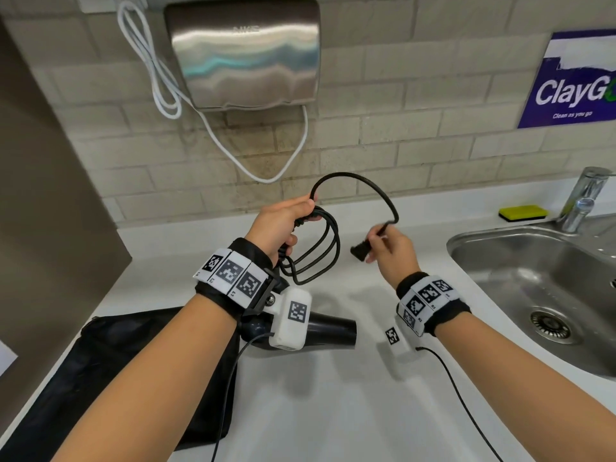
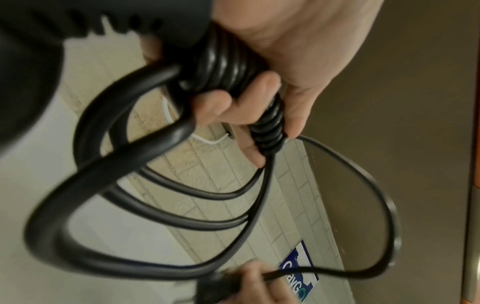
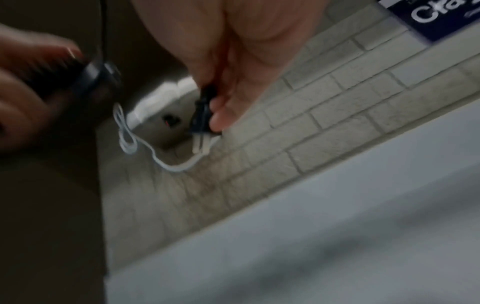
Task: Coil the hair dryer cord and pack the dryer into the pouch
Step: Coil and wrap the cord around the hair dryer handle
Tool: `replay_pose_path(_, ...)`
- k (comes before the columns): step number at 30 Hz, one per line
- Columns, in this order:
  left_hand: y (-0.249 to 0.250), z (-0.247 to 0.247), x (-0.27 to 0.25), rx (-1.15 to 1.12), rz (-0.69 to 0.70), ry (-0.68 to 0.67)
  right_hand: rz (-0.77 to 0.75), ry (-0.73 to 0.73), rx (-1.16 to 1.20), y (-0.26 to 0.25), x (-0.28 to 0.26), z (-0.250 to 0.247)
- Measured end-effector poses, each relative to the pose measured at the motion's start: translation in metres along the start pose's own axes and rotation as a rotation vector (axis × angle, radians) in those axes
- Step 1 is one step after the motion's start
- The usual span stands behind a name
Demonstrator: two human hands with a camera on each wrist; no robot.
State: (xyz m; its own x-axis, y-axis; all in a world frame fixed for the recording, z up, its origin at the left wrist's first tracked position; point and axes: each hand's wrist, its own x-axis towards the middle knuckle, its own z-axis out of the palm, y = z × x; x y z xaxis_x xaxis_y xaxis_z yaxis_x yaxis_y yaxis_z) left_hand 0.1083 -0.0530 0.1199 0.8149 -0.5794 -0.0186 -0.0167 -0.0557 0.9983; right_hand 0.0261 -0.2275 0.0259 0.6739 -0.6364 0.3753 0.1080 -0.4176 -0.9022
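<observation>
My left hand (image 1: pixel 286 225) (image 2: pixel 259 92) grips several loops of the black cord (image 1: pixel 320 251) (image 2: pixel 161 216) above the counter, fingers curled round the bundle. One free arc of the cord rises and curves over to my right hand (image 1: pixel 390 248) (image 3: pixel 223 98), which pinches the cord just behind the black plug (image 1: pixel 360 253) (image 3: pixel 202 115). The black hair dryer (image 1: pixel 330 331) hangs under my left wrist, partly hidden by the wrist camera. A black mesh pouch (image 1: pixel 110 371) lies flat on the counter at the lower left, under my left forearm.
A steel sink (image 1: pixel 520 261) with a tap (image 1: pixel 583 198) and a yellow sponge (image 1: pixel 523 212) sits to the right. A steel hand dryer (image 1: pixel 243 51) with a white cable (image 1: pixel 160 81) hangs on the tiled wall. A brown panel (image 1: pixel 43 195) bounds the white counter (image 1: pixel 333 411) on the left.
</observation>
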Motion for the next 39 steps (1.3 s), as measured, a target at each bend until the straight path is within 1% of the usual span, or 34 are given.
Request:
replay_pose_path(2,0.000,0.002,0.001,-0.008,-0.001,0.008,-0.140,0.069,0.162,-0.023,-0.002,0.004)
replay_pose_path(4,0.000,0.003,0.002,-0.019,-0.001,0.018,-0.251,0.087,0.256,-0.040,-0.006,0.009)
replay_pose_path(6,0.000,0.003,0.003,-0.026,-0.002,0.021,-0.313,0.046,0.284,-0.050,-0.012,0.016)
replay_pose_path(8,0.000,0.004,0.004,-0.019,0.008,0.007,-0.311,-0.009,0.301,-0.053,-0.014,0.024)
replay_pose_path(10,-0.001,0.003,0.003,-0.012,0.015,-0.021,-0.318,-0.019,0.215,-0.048,-0.013,0.030)
replay_pose_path(12,-0.001,0.002,0.001,-0.021,0.001,-0.054,-0.409,0.034,-0.029,-0.041,-0.012,0.035)
replay_pose_path(13,-0.001,0.002,0.001,-0.027,-0.010,-0.069,-0.465,0.076,-0.095,-0.039,-0.010,0.037)
replay_pose_path(15,-0.001,0.002,-0.001,-0.043,-0.034,-0.086,-0.500,0.122,-0.077,-0.037,-0.009,0.042)
replay_pose_path(16,-0.001,0.002,-0.001,-0.056,-0.046,-0.094,-0.501,0.108,-0.049,-0.038,-0.007,0.045)
replay_pose_path(19,-0.002,0.006,-0.005,-0.043,-0.049,-0.160,-0.513,-0.002,0.008,-0.044,-0.004,0.053)
replay_pose_path(23,-0.002,0.006,-0.007,0.059,-0.025,-0.194,-0.410,-0.095,0.053,-0.040,-0.003,0.055)
replay_pose_path(26,-0.001,0.003,-0.006,0.139,-0.006,-0.205,-0.406,-0.186,0.117,-0.033,-0.005,0.053)
replay_pose_path(28,0.001,0.003,-0.005,0.105,-0.017,-0.192,-0.402,-0.179,0.070,-0.031,-0.006,0.049)
replay_pose_path(30,0.002,0.001,-0.005,0.033,-0.019,-0.173,-0.356,-0.168,0.016,-0.026,-0.008,0.041)
replay_pose_path(32,0.001,-0.001,-0.004,-0.045,-0.019,-0.157,-0.347,-0.201,-0.042,-0.017,-0.009,0.031)
replay_pose_path(34,0.000,-0.004,-0.004,-0.105,-0.019,-0.146,-0.340,-0.249,-0.153,-0.002,-0.010,0.021)
replay_pose_path(35,0.000,-0.006,-0.004,-0.125,-0.017,-0.143,-0.296,-0.260,-0.208,0.009,-0.009,0.016)
replay_pose_path(38,-0.001,-0.013,-0.004,-0.113,-0.018,-0.138,-0.075,-0.267,-0.366,0.042,-0.007,-0.007)
replay_pose_path(39,-0.001,-0.013,-0.005,-0.084,-0.021,-0.141,-0.012,-0.306,-0.431,0.049,-0.007,-0.013)
